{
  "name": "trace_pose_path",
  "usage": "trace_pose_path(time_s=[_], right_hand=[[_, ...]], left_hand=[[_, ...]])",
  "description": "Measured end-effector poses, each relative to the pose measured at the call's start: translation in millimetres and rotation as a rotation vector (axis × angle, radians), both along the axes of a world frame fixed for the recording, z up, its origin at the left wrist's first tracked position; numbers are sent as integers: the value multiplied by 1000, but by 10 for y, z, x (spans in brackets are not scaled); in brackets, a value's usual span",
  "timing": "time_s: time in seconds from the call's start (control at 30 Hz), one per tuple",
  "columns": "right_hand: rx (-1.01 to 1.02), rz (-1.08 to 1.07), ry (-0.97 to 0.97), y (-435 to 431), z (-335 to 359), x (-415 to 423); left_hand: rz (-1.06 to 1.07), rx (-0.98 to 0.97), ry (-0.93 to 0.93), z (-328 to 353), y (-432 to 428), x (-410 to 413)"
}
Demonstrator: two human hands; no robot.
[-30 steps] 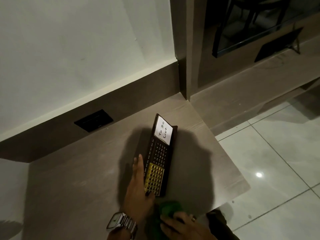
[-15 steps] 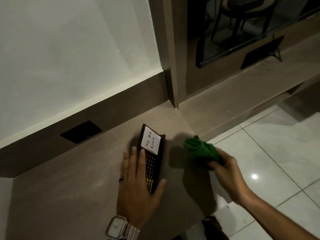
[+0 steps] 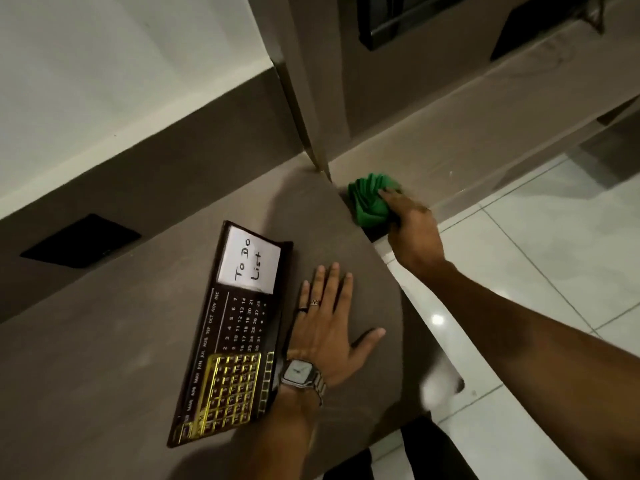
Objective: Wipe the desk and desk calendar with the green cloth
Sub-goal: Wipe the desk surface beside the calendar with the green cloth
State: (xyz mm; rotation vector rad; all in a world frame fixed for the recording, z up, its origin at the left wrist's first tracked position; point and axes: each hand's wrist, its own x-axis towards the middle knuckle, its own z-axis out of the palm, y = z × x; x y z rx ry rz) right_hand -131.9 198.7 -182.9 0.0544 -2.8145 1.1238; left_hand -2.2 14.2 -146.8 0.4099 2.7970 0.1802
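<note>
The dark desk calendar (image 3: pixel 235 337) lies flat on the brown desk (image 3: pixel 104 358), with a white "To Do List" note at its far end and a gold grid at its near end. My left hand (image 3: pixel 329 327), with a watch on the wrist, rests flat on the desk just right of the calendar, fingers spread, holding nothing. My right hand (image 3: pixel 412 226) grips the bunched green cloth (image 3: pixel 370 199) at the desk's far right edge, near the corner by the wall post.
A black socket plate (image 3: pixel 79 240) is set in the brown back panel at the left. A vertical post (image 3: pixel 304 98) meets the desk's back corner. A lower ledge (image 3: pixel 485 133) runs to the right. White floor tiles (image 3: pixel 536 289) lie beyond the desk's right edge.
My left hand has moved off the calendar to the desk on its right. My right hand has carried the cloth from the near edge out to the far right corner. The view has come closer.
</note>
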Motion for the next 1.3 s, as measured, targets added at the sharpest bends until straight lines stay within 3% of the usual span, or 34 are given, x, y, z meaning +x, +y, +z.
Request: trace_pose_path(time_s=[0.2, 0.4, 0.5, 0.67, 0.77, 1.0, 1.13, 1.3], right_hand=[[372, 296, -70, -7, -322, -272], [499, 414, -67, 81, -236, -300], [408, 366, -45, 27, -75, -239], [38, 203, 15, -63, 364, 151], [-86, 267, -46, -224, 627, 376], [-145, 446, -150, -1090, 1065, 370], [-191, 438, -225, -1529, 1235, 257], [-202, 446, -365, -1680, 1232, 175]], left_hand=[[10, -17, 15, -80, -2, 16], [19, -12, -5, -79, -15, 8], [19, 1, -2, -80, -15, 5], [31, 15, 0, 33, -32, 26], [62, 37, 62, 309, -81, 11], [132, 30, 303, 1028, -595, 39], [265, 6, 256, 1189, -942, 217], [459, -20, 24, 1132, -1225, 664]])
